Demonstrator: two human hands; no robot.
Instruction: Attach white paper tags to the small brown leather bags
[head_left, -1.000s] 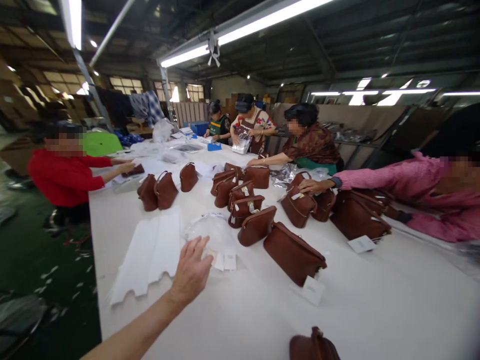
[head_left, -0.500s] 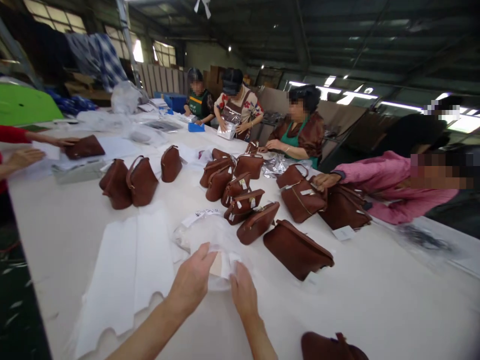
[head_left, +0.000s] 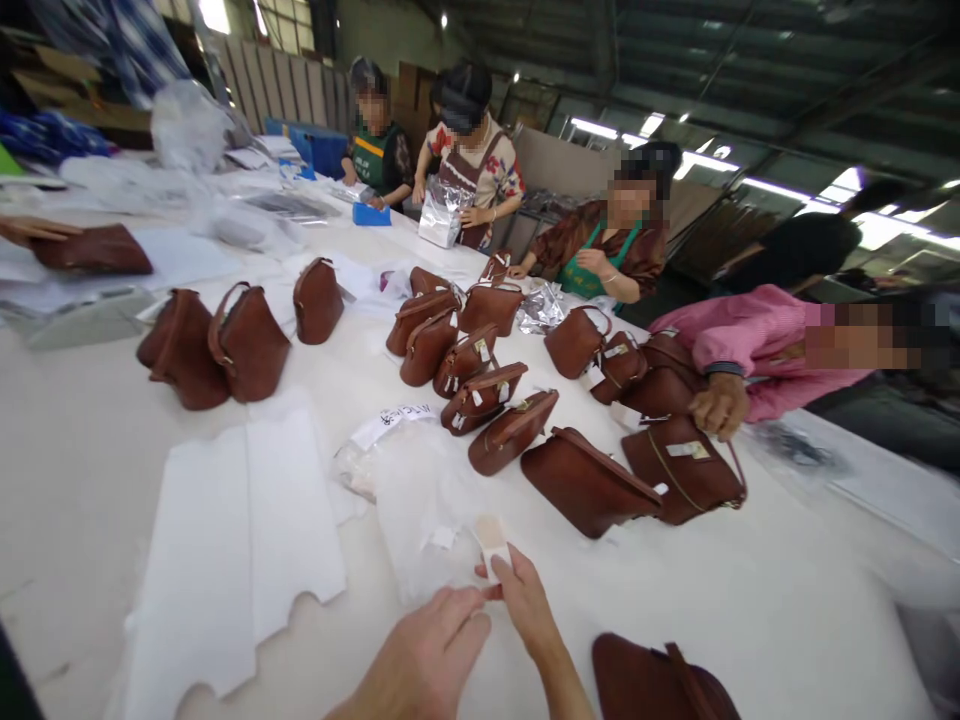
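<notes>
In the head view, my right hand [head_left: 525, 600] pinches a small beige-and-white card [head_left: 492, 545] between thumb and fingers. Close beside it, at the lower middle, is my left hand [head_left: 427, 655]. Its fingers are pressed together with the tips reaching toward my right fingertips; whatever they may hold is hidden. A clear plastic bag [head_left: 420, 500] with a white label lies just beyond both hands, a small white piece [head_left: 442, 538] showing on it. Brown handbags with tags stand past the bag, the nearest being a wide brown handbag [head_left: 589, 480].
White cut sheets [head_left: 217, 540] lie at left. Another brown handbag [head_left: 660, 680] stands at the front edge of view. A co-worker's hand [head_left: 720, 405] in a pink sleeve rests on a tagged handbag [head_left: 682, 465]. Other people work along the table's far side.
The small card has come out of the plastic bag in my right hand. My left hand has let go of the bag. The pink-sleeved co-worker has moved a handbag nearer.
</notes>
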